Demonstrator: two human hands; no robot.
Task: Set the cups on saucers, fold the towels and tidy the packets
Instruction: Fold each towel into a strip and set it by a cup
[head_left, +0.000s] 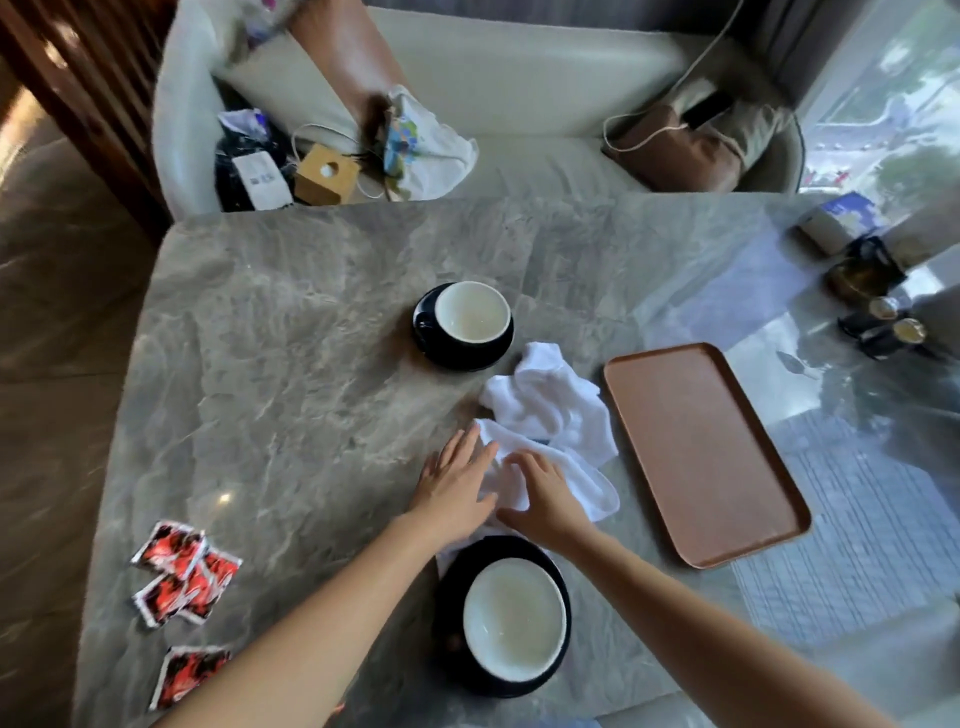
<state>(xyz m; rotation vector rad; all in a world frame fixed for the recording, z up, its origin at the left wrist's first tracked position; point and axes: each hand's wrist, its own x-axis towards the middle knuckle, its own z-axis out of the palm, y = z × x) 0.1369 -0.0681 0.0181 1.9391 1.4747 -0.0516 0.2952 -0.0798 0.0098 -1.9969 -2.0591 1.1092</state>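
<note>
Two white-lined cups sit on black saucers: the far cup (471, 310) on the far saucer (431, 343) mid-table, the near cup (513, 618) on the near saucer (452, 597) close to me. Between them lie crumpled white towels (550, 400). My left hand (454, 488) lies flat with fingers spread on the towel's left edge. My right hand (545, 493) presses on the nearer towel beside it; its fingertips curl into the cloth. Red and black packets (184, 571) lie scattered at the table's near left, one more packet (187, 675) lower down.
A brown tray (701, 452) lies right of the towels. Small jars and a box (872, 291) stand at the far right of the marble table (291, 364). Behind the table is a pale sofa with bags, a wooden box (327, 174) and cushions.
</note>
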